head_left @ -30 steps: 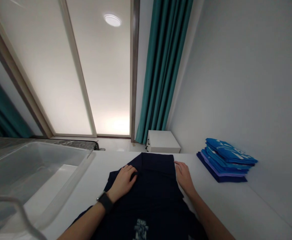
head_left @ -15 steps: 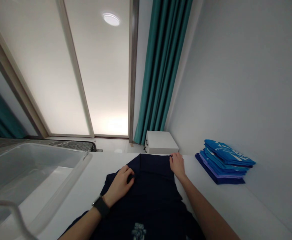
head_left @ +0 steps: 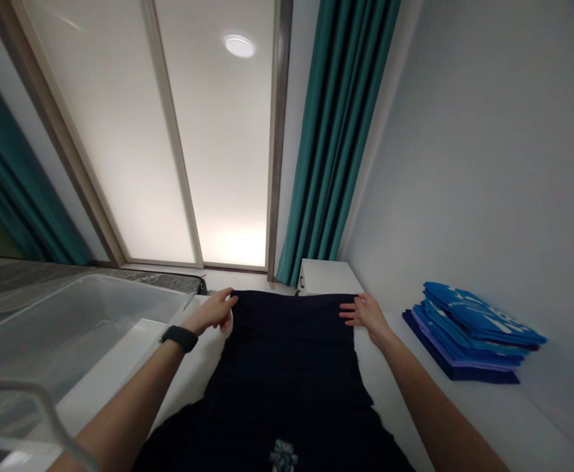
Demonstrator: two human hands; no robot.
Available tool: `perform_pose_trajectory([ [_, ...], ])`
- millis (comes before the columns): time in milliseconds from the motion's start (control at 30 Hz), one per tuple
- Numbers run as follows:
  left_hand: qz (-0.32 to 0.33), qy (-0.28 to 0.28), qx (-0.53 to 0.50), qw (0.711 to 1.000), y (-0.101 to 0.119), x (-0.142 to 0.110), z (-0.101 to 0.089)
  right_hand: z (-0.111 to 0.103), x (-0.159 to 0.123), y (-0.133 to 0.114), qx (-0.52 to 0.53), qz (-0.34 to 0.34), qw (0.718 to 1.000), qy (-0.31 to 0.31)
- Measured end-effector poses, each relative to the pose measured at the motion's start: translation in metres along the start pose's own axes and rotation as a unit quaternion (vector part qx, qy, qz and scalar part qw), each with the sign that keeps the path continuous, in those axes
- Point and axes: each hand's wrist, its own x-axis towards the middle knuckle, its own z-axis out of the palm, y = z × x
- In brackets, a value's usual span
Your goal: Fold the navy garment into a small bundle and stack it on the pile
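A dark navy garment (head_left: 291, 367) with a small pale print near its lower edge lies spread lengthwise on the white table (head_left: 405, 393). My left hand (head_left: 214, 313), with a black watch on its wrist, rests at the garment's far left corner, fingers curled on the edge. At the far right corner my right hand (head_left: 365, 313) lies with fingers extended against the cloth. Whether either hand pinches the fabric is unclear.
A stack of folded blue and purple garments (head_left: 473, 331) sits on the table at the right, by the wall. A large translucent plastic bin (head_left: 75, 328) stands at the left. A small white cabinet (head_left: 328, 278), teal curtains and a frosted window lie beyond the table.
Both hands have moved away from me to the garment's far corners, the left one shifting out to the left. The garment now lies stretched flat and straighter.
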Motion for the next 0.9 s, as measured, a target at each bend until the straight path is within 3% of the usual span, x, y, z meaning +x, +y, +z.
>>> perform_pose_trajectory([
  [200,0.017,0.036,-0.074,0.996,0.013,0.027,-0.02,0.009,0.021,-0.024,0.055,0.015,0.998,0.009],
  [367,0.032,0.063,-0.163,0.984,0.012,0.048,-0.006,0.012,0.038,-0.031,0.073,0.017,0.997,0.025],
  [600,0.081,0.113,-0.228,0.964,-0.002,0.072,0.016,0.015,0.048,-0.02,0.096,0.021,0.994,0.038],
  [767,0.066,0.11,-0.235,0.963,-0.014,0.07,0.016,0.011,0.041,-0.01,0.106,0.02,0.994,0.025],
  [900,0.048,0.102,-0.222,0.969,-0.027,0.049,0.011,-0.005,0.019,0.004,0.079,0.03,0.996,-0.014],
])
